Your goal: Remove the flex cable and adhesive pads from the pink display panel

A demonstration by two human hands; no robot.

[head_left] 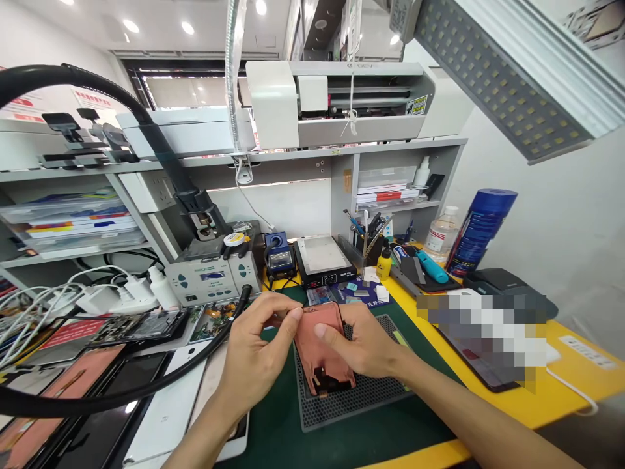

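- A flat, rectangular, copper-pink panel with a dark rim and black patches at its near end is held between both hands, over a grey, honeycomb-patterned pad.
- Its copper face is turned up toward the head camera. The long axis runs away from the person, slightly aslant: the far end lies a little left, the black-patched near end a little right.
- The left hand comes in from the lower left, wrist bent inward, thumb and forefinger pinching at the panel's far left corner; the other fingers are curled out of sight.
- The right hand reaches in from the lower right and grasps the right long edge, thumb laid on the copper face, fingers wrapped behind.
- The panel's underside and far left corner are hidden; whether its near end touches the pad cannot be told.
- The pad lies on a dark green mat, itself on a bright yellow tabletop.
- To the left, a thick black hose crosses over a row of flat devices, partly covering a white, rounded-corner tablet.
- To the right, pixelation masks much of a dark, flat slab.
- Both forearms are cut off by the bottom edge.
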